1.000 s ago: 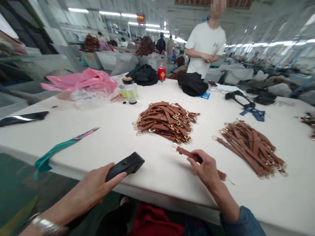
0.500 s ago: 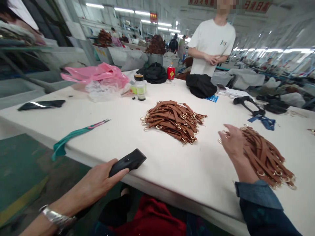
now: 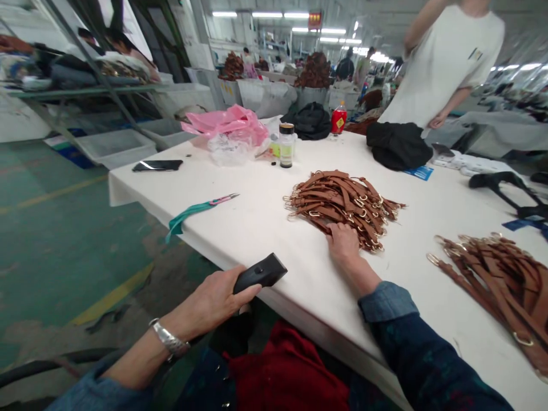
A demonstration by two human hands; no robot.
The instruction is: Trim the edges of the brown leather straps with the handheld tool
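In my left hand (image 3: pixel 222 297) is a black hair clipper (image 3: pixel 262 270), its wide end pointing right, just over the table's near edge. The fingers are wrapped round its body. My right hand (image 3: pixel 343 242) reaches to the near side of a pile of brown straps (image 3: pixel 342 197) with gold-coloured metal clasps. Its fingers are curled down on a strap at the pile's edge, and the fingertips are partly hidden. A second heap of brown straps (image 3: pixel 500 279) lies farther right, apart from both hands.
On the white table (image 3: pixel 257 228) lie pink-handled snips (image 3: pixel 222 199) with a teal cloth strip, a phone (image 3: pixel 157 165), a pink plastic bag (image 3: pixel 231 123), a jar (image 3: pixel 286 145), a red-labelled bottle (image 3: pixel 338 119) and a black cap (image 3: pixel 398 145). A person in a white shirt (image 3: pixel 445 63) stands opposite.
My right hand has left the right-hand heap and moved left to the middle pile. The clipper stays in my left hand. My view has turned left, and the person opposite has raised one arm.
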